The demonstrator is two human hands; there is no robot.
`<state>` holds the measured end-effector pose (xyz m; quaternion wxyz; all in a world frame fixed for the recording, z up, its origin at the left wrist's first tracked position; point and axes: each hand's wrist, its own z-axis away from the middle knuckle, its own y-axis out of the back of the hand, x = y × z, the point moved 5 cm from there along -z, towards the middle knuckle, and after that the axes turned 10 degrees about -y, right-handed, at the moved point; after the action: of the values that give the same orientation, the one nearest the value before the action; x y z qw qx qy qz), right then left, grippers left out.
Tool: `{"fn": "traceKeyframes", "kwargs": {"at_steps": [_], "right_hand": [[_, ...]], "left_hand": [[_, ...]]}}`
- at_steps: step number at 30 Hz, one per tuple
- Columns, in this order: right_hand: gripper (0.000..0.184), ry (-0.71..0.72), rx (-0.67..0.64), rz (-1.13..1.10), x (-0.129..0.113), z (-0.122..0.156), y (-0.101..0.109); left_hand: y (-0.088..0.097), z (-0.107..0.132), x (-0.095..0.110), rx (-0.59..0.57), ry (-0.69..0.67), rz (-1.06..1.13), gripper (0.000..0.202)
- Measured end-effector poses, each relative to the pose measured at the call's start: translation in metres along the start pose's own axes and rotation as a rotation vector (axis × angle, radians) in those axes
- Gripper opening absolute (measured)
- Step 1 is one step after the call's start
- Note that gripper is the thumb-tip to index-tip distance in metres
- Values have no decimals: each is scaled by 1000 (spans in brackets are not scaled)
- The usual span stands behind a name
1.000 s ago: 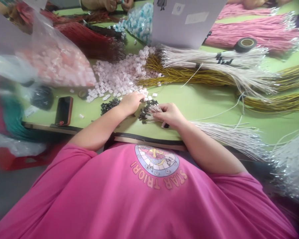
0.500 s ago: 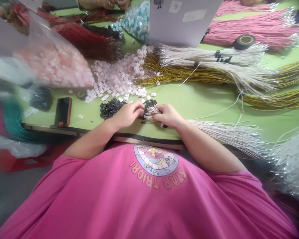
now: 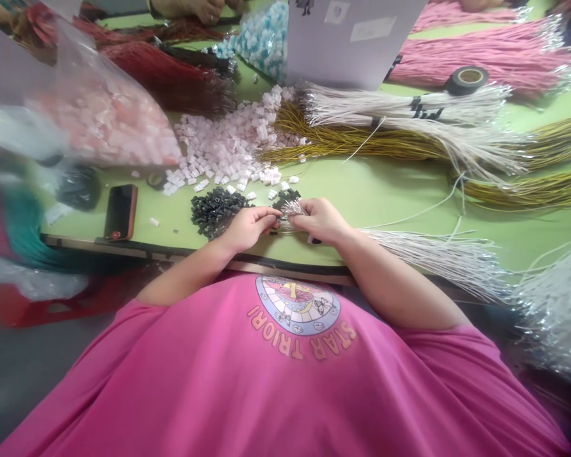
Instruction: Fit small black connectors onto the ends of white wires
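Observation:
My right hand [image 3: 321, 221] is closed round a bundle of white wires [image 3: 404, 249], whose metal-tipped ends [image 3: 292, 208] stick out to the left of the thumb. The wires trail off rightward along the table's front edge. My left hand [image 3: 252, 227] has thumb and forefinger pinched together right beside those tips. What sits in this pinch is too small to make out. Behind the left hand lies a heap of small black connector housings [image 3: 216, 208]. More black housings [image 3: 285, 195] lie just behind the wire tips.
White connector housings [image 3: 238, 143] are heaped behind, beside a bag of pinkish pieces [image 3: 118, 127]. Yellow wires [image 3: 361, 145], white bundles [image 3: 404, 105] and black tape [image 3: 467, 79] lie further back. A phone [image 3: 120, 212] is at left. Another person's hand [image 3: 208, 9] shows at the top.
My left hand has moved right and slightly toward me, from above the black heap to the wire tips, with its fingers now pinched. My right hand has stayed in place.

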<state>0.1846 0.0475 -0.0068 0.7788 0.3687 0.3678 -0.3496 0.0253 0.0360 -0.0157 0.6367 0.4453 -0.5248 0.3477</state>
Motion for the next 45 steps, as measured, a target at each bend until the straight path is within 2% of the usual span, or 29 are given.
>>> {"fn": "traceKeyframes", "kwargs": {"at_steps": [9,18,25,32,36,39,41,44,45], "right_hand": [[20,33,21,54,-3,1,1],[20,23,-14,33,-1,1,-1],[17,6,-59,34,-2,1,-4],[21,-21,-66,92,-1,0,-8],[22,42,12,114,-3,3,-1],[24,31,-33,45,-1,2,1],[25,4,-90,23,2,1,0],[24,-28,-88,23,5,-3,0],[23,-37,-73,24,6,-3,0]], "left_hand": [[1,2,-2,-36,-32,-101,34],[3,1,3,-59,-50,-191,34],[-1,1,13,-103,-173,-362,27],[-9,2,14,-132,-265,-518,33],[-7,13,16,-204,-221,-627,30],[-3,22,15,-299,-169,-710,26],[7,21,15,-253,-178,-759,27],[32,8,13,-45,-187,-915,29],[39,1,10,-10,-180,-983,29]]}}
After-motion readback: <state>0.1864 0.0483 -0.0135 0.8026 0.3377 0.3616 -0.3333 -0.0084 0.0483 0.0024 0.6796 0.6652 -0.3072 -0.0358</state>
